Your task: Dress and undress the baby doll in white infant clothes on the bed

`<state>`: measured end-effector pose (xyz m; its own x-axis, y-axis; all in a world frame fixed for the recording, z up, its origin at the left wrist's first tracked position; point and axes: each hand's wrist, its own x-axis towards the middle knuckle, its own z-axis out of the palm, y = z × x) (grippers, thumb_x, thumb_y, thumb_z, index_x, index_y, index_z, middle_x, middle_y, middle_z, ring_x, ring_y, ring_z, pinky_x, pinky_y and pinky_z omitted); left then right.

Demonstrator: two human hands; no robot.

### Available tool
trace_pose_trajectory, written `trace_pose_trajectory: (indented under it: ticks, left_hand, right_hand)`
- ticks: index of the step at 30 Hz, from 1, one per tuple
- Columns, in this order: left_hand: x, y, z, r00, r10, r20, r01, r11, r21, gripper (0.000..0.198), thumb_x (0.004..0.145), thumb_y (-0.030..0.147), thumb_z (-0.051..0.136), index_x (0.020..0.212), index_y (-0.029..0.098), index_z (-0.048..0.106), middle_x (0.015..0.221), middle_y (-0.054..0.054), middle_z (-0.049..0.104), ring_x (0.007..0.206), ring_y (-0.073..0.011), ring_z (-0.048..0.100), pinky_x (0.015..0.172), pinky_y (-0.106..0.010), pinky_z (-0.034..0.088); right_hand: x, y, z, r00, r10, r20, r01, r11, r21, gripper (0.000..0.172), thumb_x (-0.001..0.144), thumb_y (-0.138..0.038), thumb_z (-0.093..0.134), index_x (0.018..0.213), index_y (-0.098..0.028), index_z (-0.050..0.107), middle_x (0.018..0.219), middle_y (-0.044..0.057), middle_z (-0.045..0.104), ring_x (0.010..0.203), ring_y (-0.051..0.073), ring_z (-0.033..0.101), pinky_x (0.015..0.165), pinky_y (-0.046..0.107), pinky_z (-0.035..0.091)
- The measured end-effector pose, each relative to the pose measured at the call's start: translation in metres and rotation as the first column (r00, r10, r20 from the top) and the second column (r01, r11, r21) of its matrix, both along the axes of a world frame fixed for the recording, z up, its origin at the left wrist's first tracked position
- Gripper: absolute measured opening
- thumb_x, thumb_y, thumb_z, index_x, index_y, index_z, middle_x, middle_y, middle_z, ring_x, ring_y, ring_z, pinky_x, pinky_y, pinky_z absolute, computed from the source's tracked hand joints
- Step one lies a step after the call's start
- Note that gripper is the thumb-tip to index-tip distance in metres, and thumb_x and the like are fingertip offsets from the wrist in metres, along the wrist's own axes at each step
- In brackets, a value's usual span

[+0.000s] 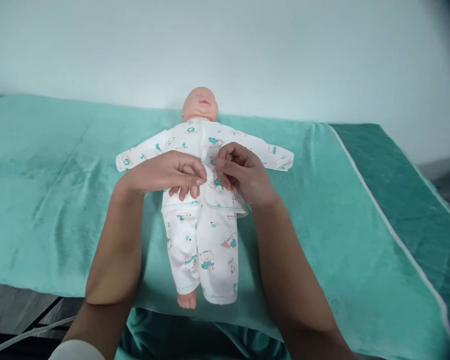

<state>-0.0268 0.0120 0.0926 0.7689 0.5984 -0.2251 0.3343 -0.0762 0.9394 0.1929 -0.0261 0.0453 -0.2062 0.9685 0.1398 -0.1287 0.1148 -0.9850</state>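
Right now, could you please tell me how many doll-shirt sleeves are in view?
2: one sleeve stretches out beyond the left hand, the other sleeve beyond the right hand.

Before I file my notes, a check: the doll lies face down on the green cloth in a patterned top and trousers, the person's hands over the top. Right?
No: the head view shows the doll lying face up. It is on the green cloth in a patterned top and trousers, the person's left hand and right hand over the top.
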Motion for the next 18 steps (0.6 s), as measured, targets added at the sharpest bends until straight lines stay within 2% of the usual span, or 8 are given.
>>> trace_pose_trajectory:
  ticks: [4, 8, 11, 13, 15, 17, 18]
  left_hand:
    - [-0.005, 0.001, 0.0, 1.0, -0.007, 0.009, 0.007, 0.999, 0.05, 0.025, 0.091, 0.04, 0.071, 0.103, 0.019, 0.076, 0.089, -0.007, 0.079, 0.062, -0.0115, 0.068, 0.049, -0.02, 0.047]
    - [-0.005, -0.002, 0.003, 1.0, 0.03, 0.006, -0.031, 0.993, 0.112, 0.026, 0.091, 0.042, 0.071, 0.104, 0.02, 0.078, 0.093, -0.007, 0.079, 0.065, -0.0116, 0.07, 0.049, -0.019, 0.047]
    - [-0.009, -0.005, 0.007, 1.0, 0.015, 0.009, -0.016, 0.994, 0.107, 0.026, 0.088, 0.044, 0.076, 0.099, 0.02, 0.079, 0.089, -0.007, 0.079, 0.062, -0.0124, 0.07, 0.05, -0.02, 0.048]
    - [-0.014, -0.006, 0.005, 0.999, 0.011, 0.039, -0.014, 0.996, 0.091, 0.031, 0.081, 0.046, 0.082, 0.094, 0.019, 0.078, 0.083, -0.008, 0.079, 0.058, -0.0138, 0.069, 0.05, -0.023, 0.05]
    - [-0.02, -0.005, -0.004, 0.989, 0.07, 0.131, -0.08, 0.994, 0.074, 0.037, 0.077, 0.051, 0.085, 0.092, 0.017, 0.077, 0.08, -0.01, 0.079, 0.055, -0.0156, 0.068, 0.051, -0.026, 0.053]
    - [-0.022, -0.001, -0.018, 0.933, 0.228, 0.279, -0.253, 0.966, 0.055, 0.039, 0.079, 0.053, 0.082, 0.092, 0.017, 0.075, 0.082, -0.01, 0.079, 0.056, -0.0165, 0.068, 0.051, -0.027, 0.054]
    - [-0.023, 0.003, -0.027, 0.878, 0.328, 0.349, -0.365, 0.93, 0.045, 0.038, 0.081, 0.052, 0.08, 0.093, 0.017, 0.073, 0.084, -0.01, 0.079, 0.058, -0.0162, 0.069, 0.052, -0.027, 0.054]
  right_hand:
    - [-0.004, -0.005, 0.002, 0.992, -0.118, 0.055, 0.116, 0.993, 0.027, 0.038, 0.086, -0.057, 0.075, 0.084, -0.024, 0.056, 0.061, -0.006, 0.053, 0.047, 0.009, 0.045, 0.045, 0.024, 0.034]
    - [-0.011, -0.014, 0.008, 0.95, -0.238, 0.202, 0.195, 0.958, 0.211, 0.037, 0.094, -0.053, 0.066, 0.075, -0.022, 0.062, 0.066, 0.0, 0.06, 0.061, 0.012, 0.053, 0.059, 0.027, 0.044]
    - [-0.014, -0.022, 0.009, 0.895, -0.292, 0.336, 0.167, 0.92, 0.354, 0.039, 0.098, -0.046, 0.061, 0.07, -0.02, 0.067, 0.069, 0.001, 0.066, 0.067, 0.012, 0.056, 0.066, 0.029, 0.044]
    - [-0.013, -0.027, 0.006, 0.867, -0.278, 0.413, 0.094, 0.906, 0.413, 0.039, 0.099, -0.042, 0.06, 0.069, -0.02, 0.07, 0.068, 0.0, 0.068, 0.063, 0.011, 0.055, 0.064, 0.028, 0.042]
    - [-0.009, -0.032, 0.002, 0.867, -0.226, 0.445, 0.006, 0.896, 0.444, 0.037, 0.099, -0.039, 0.061, 0.069, -0.02, 0.073, 0.066, -0.001, 0.07, 0.058, 0.01, 0.054, 0.06, 0.028, 0.041]
    - [-0.005, -0.036, -0.004, 0.902, -0.206, 0.379, 0.01, 0.888, 0.459, 0.036, 0.099, -0.038, 0.062, 0.069, -0.021, 0.074, 0.068, 0.0, 0.073, 0.058, 0.011, 0.059, 0.059, 0.028, 0.044]
    - [-0.002, -0.036, -0.007, 0.922, -0.224, 0.315, 0.055, 0.882, 0.467, 0.035, 0.1, -0.038, 0.062, 0.072, -0.022, 0.076, 0.071, 0.0, 0.075, 0.061, 0.012, 0.063, 0.062, 0.029, 0.047]
